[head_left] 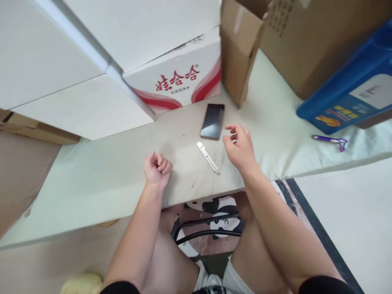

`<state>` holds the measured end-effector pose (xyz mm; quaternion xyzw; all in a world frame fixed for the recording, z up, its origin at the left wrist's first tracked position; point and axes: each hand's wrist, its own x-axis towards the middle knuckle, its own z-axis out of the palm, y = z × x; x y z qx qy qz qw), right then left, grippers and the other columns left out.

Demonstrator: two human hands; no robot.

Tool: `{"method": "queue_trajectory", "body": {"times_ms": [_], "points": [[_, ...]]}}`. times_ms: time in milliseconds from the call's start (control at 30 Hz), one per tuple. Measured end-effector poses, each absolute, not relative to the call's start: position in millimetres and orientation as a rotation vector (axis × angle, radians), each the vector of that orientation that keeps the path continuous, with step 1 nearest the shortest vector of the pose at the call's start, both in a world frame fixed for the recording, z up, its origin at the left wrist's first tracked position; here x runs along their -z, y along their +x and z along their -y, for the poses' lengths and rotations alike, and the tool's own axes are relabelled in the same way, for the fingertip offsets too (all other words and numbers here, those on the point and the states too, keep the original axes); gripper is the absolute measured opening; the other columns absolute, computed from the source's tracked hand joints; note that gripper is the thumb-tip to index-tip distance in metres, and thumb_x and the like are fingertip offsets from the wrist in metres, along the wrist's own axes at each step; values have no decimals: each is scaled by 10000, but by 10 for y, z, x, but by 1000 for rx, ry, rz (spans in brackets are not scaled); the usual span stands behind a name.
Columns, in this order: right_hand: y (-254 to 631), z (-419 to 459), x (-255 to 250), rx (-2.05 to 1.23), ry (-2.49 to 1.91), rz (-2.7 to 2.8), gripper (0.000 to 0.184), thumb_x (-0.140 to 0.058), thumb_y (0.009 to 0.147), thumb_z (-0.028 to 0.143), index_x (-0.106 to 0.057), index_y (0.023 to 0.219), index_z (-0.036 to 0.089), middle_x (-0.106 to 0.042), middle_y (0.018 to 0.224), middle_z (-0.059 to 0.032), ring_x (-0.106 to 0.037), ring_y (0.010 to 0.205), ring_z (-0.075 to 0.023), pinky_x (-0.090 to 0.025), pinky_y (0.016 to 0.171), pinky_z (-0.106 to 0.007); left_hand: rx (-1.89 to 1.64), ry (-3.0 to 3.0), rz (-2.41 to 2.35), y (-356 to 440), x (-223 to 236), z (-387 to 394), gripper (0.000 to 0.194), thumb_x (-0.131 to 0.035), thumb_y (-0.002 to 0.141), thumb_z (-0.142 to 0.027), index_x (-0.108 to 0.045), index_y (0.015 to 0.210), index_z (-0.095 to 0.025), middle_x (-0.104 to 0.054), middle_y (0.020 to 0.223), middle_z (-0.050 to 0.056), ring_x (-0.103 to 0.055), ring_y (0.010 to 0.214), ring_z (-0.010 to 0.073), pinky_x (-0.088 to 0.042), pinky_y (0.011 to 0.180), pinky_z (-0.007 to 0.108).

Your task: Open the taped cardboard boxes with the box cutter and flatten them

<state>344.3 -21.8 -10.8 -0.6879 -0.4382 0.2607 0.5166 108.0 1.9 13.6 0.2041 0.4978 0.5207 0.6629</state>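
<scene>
Nearby, a phone (212,121) lies by the right hand (239,148).

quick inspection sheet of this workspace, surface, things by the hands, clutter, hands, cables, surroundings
Surface: pale green covered tabletop, creased at right, small dark marks near the middle
Things by the hands: white utility knife lying between them, blade state unclear; smartphone lying just beyond it, screen dark
Clutter: purple pen beside the blue jug at right; open cardboard box beyond the phone
Hands: left hand loosely fisted; right hand part-curled near the phone; nothing seen in either
Cables: nothing seen
Surroundings: white carton with red lettering behind the phone; panda-patterned material below the table edge
</scene>
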Motion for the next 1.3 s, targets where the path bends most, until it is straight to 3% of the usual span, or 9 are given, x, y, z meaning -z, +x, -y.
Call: {"method": "queue_trajectory", "body": {"times_ms": [200, 367, 667, 933, 1133, 1300], "points": [[2997, 301, 217, -513, -1559, 1454, 226, -592, 831, 287, -672, 1032, 218, -607, 1001, -86, -611, 787, -183, -544, 688, -355, -1270, 326, -1072, 708, -113, -50, 624, -310, 1009, -406, -355, 426, -188, -152, 368, -51, -160, 320, 66, -109, 382, 208], [2694, 381, 363, -523, -1496, 1699, 198, -578, 872, 313, -671, 1019, 220, -622, 1004, -93, -635, 823, -211, -574, 774, -435, -1384, 243, -933, 336, -192, -24, 575, -404, 960, -433, -368, 442, -187, -198, 376, -60, -192, 319, 57, -146, 376, 189], [1945, 442, 456, -545, -1403, 1976, 168, -551, 916, 357, -640, 1014, 253, -675, 1037, -110, -679, 869, -256, -596, 800, -481, -1597, 65, -703, -361, -361, 102, 534, -385, 945, -430, -360, 470, -188, -201, 420, -61, -193, 345, 60, -164, 401, 205], [859, 141, 101, -574, -1172, 2278, 193, -529, 923, 295, -622, 1087, 253, -685, 1205, -117, -685, 1077, -274, -577, 907, -478, -1816, -204, -527, -1022, -381, 231, 475, -383, 935, -404, -352, 512, -189, -182, 470, -63, -198, 370, 68, -153, 409, 218], [10, -389, -156, -479, -851, 2563, 240, -531, 848, 206, -641, 1060, 229, -672, 1193, -122, -672, 1092, -273, -547, 952, -485, -1892, -352, -434, -1425, -358, 343, 454, -366, 925, -390, -355, 519, -187, -167, 488, -64, -205, 381, 68, -154, 417, 223], [-866, -1180, -346, -449, -884, 2570, 306, -574, 748, 124, -653, 1036, 193, -633, 1200, -144, -638, 1126, -300, -509, 1027, -520, -1971, -476, -397, -1694, -355, 358, 439, -349, 918, -391, -336, 530, -187, -156, 503, -62, -189, 387, 67, -143, 422, 223]]}}
